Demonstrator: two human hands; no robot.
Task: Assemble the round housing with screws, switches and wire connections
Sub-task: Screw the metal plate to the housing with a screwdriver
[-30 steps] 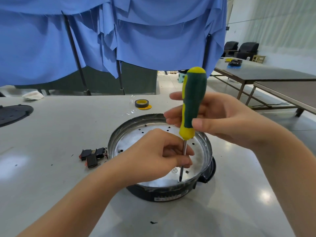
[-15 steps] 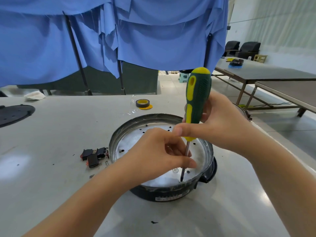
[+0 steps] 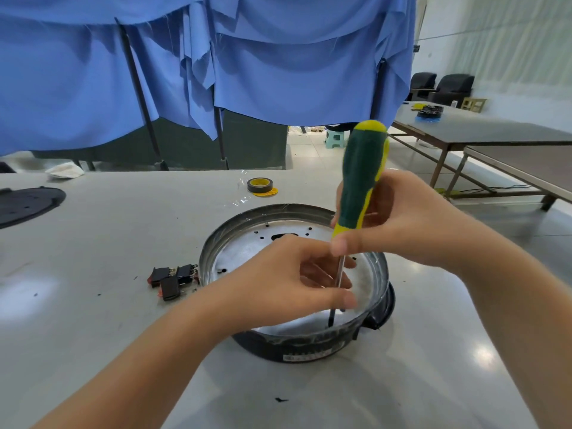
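Note:
The round housing (image 3: 235,233), a black base with a shiny metal pan inside, sits on the grey table in front of me. A green and yellow screwdriver (image 3: 359,187) stands nearly upright in it, tip down on the pan floor near the front rim. My right hand (image 3: 411,224) grips the lower end of its handle. My left hand (image 3: 288,280) reaches into the pan, fingers curled round the metal shaft near the tip. The screw under the tip is hidden. Several black rocker switches (image 3: 173,278) lie just left of the housing.
A roll of black tape on a yellow disc (image 3: 260,185) lies behind the housing. A black round plate (image 3: 24,204) sits at the table's far left edge. Blue cloth hangs behind the table. Other tables and chairs stand at the right.
My right hand has turned on the handle, its fingers shifting from reaching across the front to wrapping round behind it. The screwdriver stays in place and my left hand keeps steadying the shaft.

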